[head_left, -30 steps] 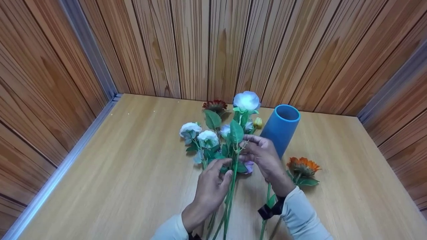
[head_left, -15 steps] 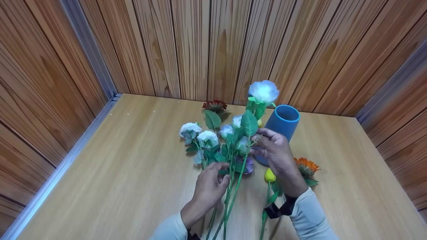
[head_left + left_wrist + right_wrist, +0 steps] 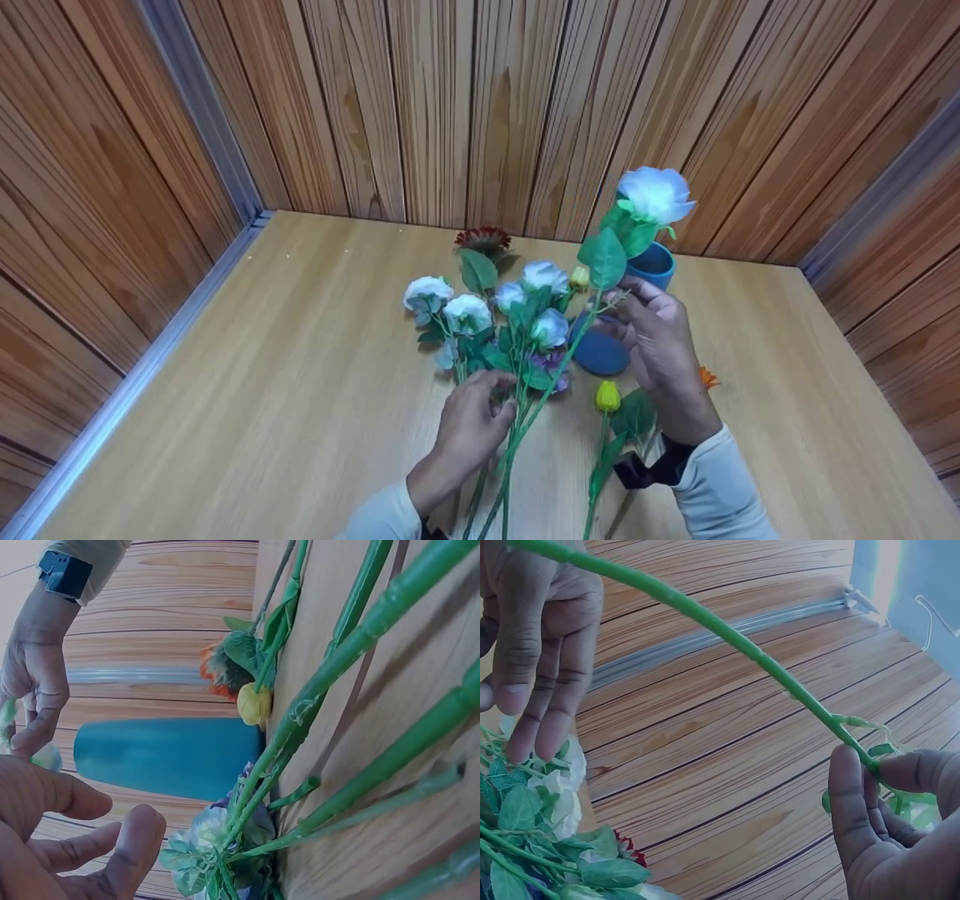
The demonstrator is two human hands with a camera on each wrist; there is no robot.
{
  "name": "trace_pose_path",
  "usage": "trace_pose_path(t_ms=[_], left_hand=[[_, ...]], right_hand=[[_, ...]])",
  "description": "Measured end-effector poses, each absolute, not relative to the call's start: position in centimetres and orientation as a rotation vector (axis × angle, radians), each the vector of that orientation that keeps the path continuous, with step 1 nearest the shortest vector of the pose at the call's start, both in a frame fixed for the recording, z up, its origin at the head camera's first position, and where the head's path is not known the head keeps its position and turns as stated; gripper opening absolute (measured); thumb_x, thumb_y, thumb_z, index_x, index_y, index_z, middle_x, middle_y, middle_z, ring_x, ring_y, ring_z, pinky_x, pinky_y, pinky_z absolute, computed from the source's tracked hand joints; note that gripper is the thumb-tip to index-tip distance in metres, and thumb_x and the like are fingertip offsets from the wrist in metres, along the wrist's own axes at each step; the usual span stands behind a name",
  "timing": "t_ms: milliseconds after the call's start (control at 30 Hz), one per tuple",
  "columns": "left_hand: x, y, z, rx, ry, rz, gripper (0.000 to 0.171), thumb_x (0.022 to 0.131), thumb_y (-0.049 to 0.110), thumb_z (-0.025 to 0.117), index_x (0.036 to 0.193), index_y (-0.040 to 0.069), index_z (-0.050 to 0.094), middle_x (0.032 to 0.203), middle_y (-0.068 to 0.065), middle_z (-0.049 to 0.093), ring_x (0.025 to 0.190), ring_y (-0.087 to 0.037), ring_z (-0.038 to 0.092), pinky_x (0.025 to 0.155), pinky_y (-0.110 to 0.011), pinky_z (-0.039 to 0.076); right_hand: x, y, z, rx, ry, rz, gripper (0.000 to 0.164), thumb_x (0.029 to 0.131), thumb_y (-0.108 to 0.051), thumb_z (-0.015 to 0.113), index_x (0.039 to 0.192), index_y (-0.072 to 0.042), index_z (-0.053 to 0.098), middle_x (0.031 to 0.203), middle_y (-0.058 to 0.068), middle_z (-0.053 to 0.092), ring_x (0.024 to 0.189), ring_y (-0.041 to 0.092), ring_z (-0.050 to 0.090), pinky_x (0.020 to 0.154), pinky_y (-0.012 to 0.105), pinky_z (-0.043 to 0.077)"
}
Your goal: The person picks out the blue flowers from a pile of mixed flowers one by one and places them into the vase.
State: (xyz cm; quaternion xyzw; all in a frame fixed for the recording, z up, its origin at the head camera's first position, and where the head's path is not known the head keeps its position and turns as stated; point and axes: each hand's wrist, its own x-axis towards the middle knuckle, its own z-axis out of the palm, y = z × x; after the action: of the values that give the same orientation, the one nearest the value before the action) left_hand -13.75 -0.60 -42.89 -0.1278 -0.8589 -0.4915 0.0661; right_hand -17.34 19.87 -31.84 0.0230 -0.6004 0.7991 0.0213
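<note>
My right hand pinches the green stem of an artificial pale blue-white rose between thumb and fingers, just below its leaves. The bloom is raised at the back right, overlapping the mouth of a tall blue vase. The stem slants down to the left, past my left hand. That hand holds nothing; its fingers are loosely bent, with a gap between thumb and fingers in the left wrist view. Beside it lie more white and pale blue roses with green stems and leaves.
A dark red flower lies near the back wall. A yellow tulip lies right of the roses, and an orange flower is mostly hidden behind my right wrist in the head view. Wood-patterned panels enclose the wooden table.
My right hand has moved right and up with the rose, separating it from the other roses and bringing its bloom over the vase. The left hand has stayed almost still.
</note>
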Motion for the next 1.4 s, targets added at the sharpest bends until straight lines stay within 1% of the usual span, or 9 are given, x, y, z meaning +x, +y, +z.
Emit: trace_pose_path(t_ms=[167, 333, 500, 633, 800, 933, 1067, 1233, 1400], left_hand=[[-13.8, -0.6, -43.0, -0.386, -2.624, -1.465, 0.022, 0.08, 0.009, 0.063, 0.103, 0.009, 0.064, 0.093, -0.002, 0.061, 0.064, -0.006, 0.049, 0.057, -0.022, 0.041], [-14.2, -0.5, -43.3, -0.378, -2.74, -1.455, 0.025, 0.079, 0.01, 0.065, 0.104, 0.009, 0.063, 0.086, 0.001, 0.06, 0.065, -0.006, 0.051, 0.057, -0.023, 0.043], [-14.3, -0.5, -43.7, -0.398, -2.812, -1.424, 0.029, 0.076, 0.003, 0.067, 0.104, 0.008, 0.062, 0.08, 0.004, 0.058, 0.065, -0.009, 0.051, 0.056, -0.023, 0.043], [-14.4, -0.5, -43.7, -0.355, -2.903, -1.43, 0.035, 0.075, 0.006, 0.069, 0.108, 0.011, 0.06, 0.083, 0.004, 0.056, 0.068, -0.01, 0.049, 0.057, -0.025, 0.042], [-14.8, -0.3, -43.7, -0.327, -3.001, -1.431, 0.042, 0.076, 0.011, 0.07, 0.115, 0.012, 0.056, 0.084, 0.0, 0.056, 0.07, -0.013, 0.048, 0.056, -0.027, 0.041], [-15.1, -0.2, -43.8, -0.334, -3.07, -1.383, 0.039, 0.076, 0.014, 0.07, 0.112, 0.014, 0.057, 0.084, 0.0, 0.054, 0.07, -0.014, 0.047, 0.056, -0.028, 0.039], [-15.2, -0.1, -44.0, -0.353, -3.1, -1.356, 0.036, 0.076, 0.016, 0.069, 0.111, 0.013, 0.058, 0.082, 0.0, 0.055, 0.068, -0.014, 0.047, 0.055, -0.03, 0.039], [-15.1, 0.0, -44.3, -0.408, -3.092, -1.346, 0.033, 0.076, 0.014, 0.068, 0.108, 0.011, 0.06, 0.079, 0.0, 0.057, 0.066, -0.013, 0.048, 0.055, -0.03, 0.039], [-15.1, 0.0, -44.6, -0.414, -3.08, -1.353, 0.033, 0.076, 0.013, 0.067, 0.108, 0.01, 0.06, 0.082, 0.0, 0.057, 0.069, -0.013, 0.05, 0.057, -0.031, 0.041]], right_hand=[[-17.3, 20.6, -31.5, 0.068, -1.755, 2.477, 0.032, 0.086, -0.014, 0.059, 0.112, 0.002, 0.049, 0.091, 0.009, 0.063, 0.083, 0.021, 0.064, 0.07, 0.03, 0.051], [-17.3, 21.3, -31.1, 0.084, -1.658, 2.51, 0.036, 0.085, -0.014, 0.06, 0.115, 0.003, 0.047, 0.091, 0.01, 0.064, 0.082, 0.02, 0.063, 0.071, 0.03, 0.051], [-17.4, 22.1, -30.8, 0.078, -1.52, 2.543, 0.034, 0.085, -0.011, 0.06, 0.113, 0.004, 0.048, 0.089, 0.013, 0.064, 0.08, 0.021, 0.063, 0.071, 0.03, 0.051], [-17.5, 22.7, -30.8, 0.038, -1.407, 2.549, 0.034, 0.084, -0.011, 0.062, 0.112, 0.004, 0.048, 0.091, 0.015, 0.062, 0.081, 0.023, 0.063, 0.073, 0.032, 0.05], [-17.7, 23.1, -30.8, -0.035, -1.254, 2.556, 0.04, 0.081, -0.009, 0.065, 0.114, 0.004, 0.048, 0.092, 0.016, 0.06, 0.08, 0.025, 0.063, 0.073, 0.034, 0.05], [-17.7, 23.5, -30.7, -0.034, -1.204, 2.54, 0.041, 0.08, -0.008, 0.065, 0.115, 0.004, 0.048, 0.093, 0.016, 0.061, 0.08, 0.026, 0.063, 0.073, 0.035, 0.05], [-17.8, 24.0, -30.6, -0.005, -1.159, 2.529, 0.037, 0.081, -0.006, 0.064, 0.112, 0.005, 0.05, 0.092, 0.017, 0.063, 0.081, 0.027, 0.064, 0.075, 0.037, 0.049], [-17.8, 25.0, -30.2, 0.037, -1.042, 2.531, 0.032, 0.08, -0.001, 0.064, 0.109, 0.008, 0.051, 0.086, 0.019, 0.062, 0.076, 0.028, 0.064, 0.073, 0.039, 0.049], [-17.7, 25.9, -29.7, 0.073, -0.927, 2.532, 0.031, 0.08, 0.004, 0.061, 0.109, 0.009, 0.051, 0.087, 0.021, 0.062, 0.075, 0.029, 0.064, 0.071, 0.039, 0.05]])
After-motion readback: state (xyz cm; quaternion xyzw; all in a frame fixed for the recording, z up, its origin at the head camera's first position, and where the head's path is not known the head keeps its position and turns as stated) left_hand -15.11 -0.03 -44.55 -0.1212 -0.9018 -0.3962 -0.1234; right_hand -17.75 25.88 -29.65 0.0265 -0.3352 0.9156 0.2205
